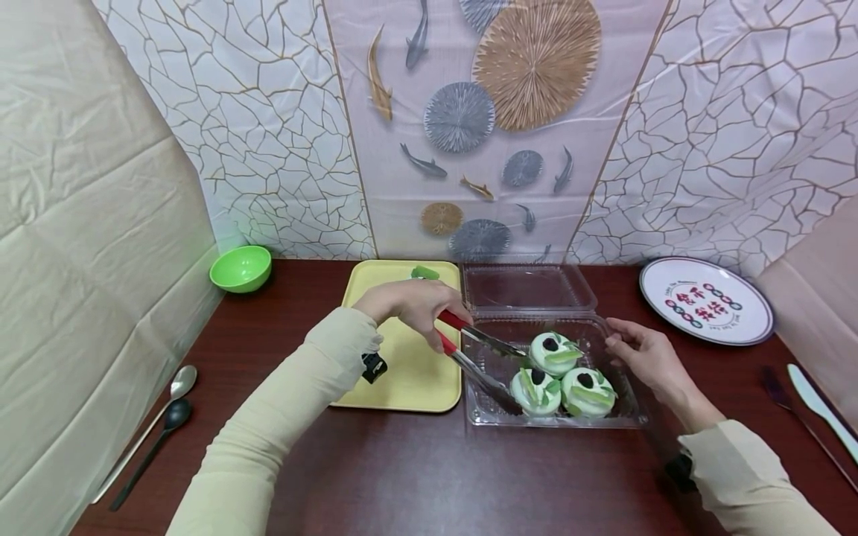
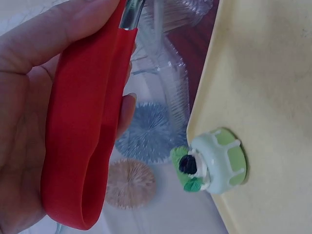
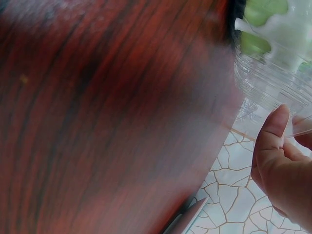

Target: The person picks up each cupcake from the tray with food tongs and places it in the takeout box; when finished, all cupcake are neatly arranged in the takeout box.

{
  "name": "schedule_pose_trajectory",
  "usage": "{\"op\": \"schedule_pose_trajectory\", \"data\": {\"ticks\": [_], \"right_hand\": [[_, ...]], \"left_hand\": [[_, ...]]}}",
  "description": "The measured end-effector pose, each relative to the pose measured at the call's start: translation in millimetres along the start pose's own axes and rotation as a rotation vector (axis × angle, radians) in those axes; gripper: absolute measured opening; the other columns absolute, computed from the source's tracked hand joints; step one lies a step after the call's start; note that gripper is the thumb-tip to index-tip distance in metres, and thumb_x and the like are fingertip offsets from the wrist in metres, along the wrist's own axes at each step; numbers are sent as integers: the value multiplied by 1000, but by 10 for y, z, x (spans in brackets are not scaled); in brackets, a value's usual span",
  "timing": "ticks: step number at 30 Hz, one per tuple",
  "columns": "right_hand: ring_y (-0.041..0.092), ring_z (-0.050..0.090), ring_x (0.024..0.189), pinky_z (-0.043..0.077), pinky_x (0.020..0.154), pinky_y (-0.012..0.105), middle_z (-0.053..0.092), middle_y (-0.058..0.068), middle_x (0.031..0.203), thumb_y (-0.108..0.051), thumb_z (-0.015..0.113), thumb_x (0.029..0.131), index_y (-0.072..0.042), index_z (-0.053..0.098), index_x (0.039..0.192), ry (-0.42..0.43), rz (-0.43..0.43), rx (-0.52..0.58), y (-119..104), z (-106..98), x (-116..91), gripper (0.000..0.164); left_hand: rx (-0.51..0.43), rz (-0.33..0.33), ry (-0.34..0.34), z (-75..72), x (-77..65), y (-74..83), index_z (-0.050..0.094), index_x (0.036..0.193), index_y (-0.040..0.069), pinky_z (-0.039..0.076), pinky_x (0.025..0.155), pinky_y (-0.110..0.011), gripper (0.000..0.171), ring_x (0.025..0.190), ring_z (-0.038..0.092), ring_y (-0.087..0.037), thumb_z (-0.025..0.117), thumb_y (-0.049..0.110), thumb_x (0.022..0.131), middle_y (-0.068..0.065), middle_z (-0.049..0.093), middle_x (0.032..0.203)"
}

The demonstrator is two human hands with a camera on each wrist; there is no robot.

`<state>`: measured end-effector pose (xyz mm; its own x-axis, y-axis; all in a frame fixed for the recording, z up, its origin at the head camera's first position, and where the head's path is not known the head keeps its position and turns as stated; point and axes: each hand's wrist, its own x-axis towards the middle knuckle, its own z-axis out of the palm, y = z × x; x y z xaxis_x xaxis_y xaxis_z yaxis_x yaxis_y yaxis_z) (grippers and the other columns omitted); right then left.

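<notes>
My left hand (image 1: 424, 304) grips red-handled tongs (image 2: 80, 126), their metal arms spread and reaching into a clear plastic box (image 1: 492, 423). Inside the box sit three small cakes with pale icing, dark berries and green garnish: a back one (image 1: 553, 353), a front left one (image 1: 536, 392) and a front right one (image 1: 588, 393). One tong tip is beside the back cake, the other beside the front left cake. At the box's right side, my right hand (image 1: 646, 357) pinches the rim between thumb and fingers. Another such cake (image 2: 219, 161) stands on the yellow tray (image 1: 402, 372), mostly behind my left hand in the head view.
The box's open lid (image 1: 529, 288) lies back toward the wall. A green bowl (image 1: 241, 269) stands back left, with a metal spoon (image 1: 182, 381) and a black spoon (image 1: 176, 415) nearer. On the right are a patterned plate (image 1: 707, 301), a dark fork (image 1: 777, 391) and a knife (image 1: 821, 409).
</notes>
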<state>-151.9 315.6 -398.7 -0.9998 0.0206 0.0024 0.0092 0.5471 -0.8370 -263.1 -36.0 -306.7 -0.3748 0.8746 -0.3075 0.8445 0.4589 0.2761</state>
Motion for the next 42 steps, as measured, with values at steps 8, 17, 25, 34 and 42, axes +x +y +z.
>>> {"op": "schedule_pose_trajectory", "data": {"ticks": [8,17,25,34,42], "right_hand": [[-7,57,74,54,65,19,57,-2,90,-1,48,99,18,38,140,5,1,-7,-6,-5,0,45],[-9,57,75,54,66,19,57,-3,90,-1,48,99,18,38,139,7,2,-3,-12,-11,-10,45],[-9,56,75,54,66,19,59,9,97,-3,47,100,17,37,141,7,18,-33,-20,-7,-6,46],[-9,55,76,54,66,19,57,2,93,-2,48,100,17,38,140,8,6,-31,-19,-8,4,46],[-9,55,76,54,66,19,56,-1,92,-3,48,100,17,38,140,6,10,-25,-8,0,6,46]], "left_hand": [[-89,-37,75,-69,-288,-135,63,131,14,42,105,-35,61,124,54,-24,83,21,74,-7,64,126],[-213,-194,401,14,-748,-541,58,137,12,38,110,-48,66,131,50,-30,82,23,77,-13,57,139],[-211,-504,552,366,-982,-831,54,140,12,46,90,-51,70,106,54,-32,82,27,77,-16,58,128],[-260,-634,585,726,-1014,-1013,56,139,9,48,85,-50,70,109,56,-33,82,27,76,-19,58,128],[-252,-678,591,905,-907,-1024,58,136,11,48,78,-47,69,104,58,-31,82,30,75,-16,62,121]]}}
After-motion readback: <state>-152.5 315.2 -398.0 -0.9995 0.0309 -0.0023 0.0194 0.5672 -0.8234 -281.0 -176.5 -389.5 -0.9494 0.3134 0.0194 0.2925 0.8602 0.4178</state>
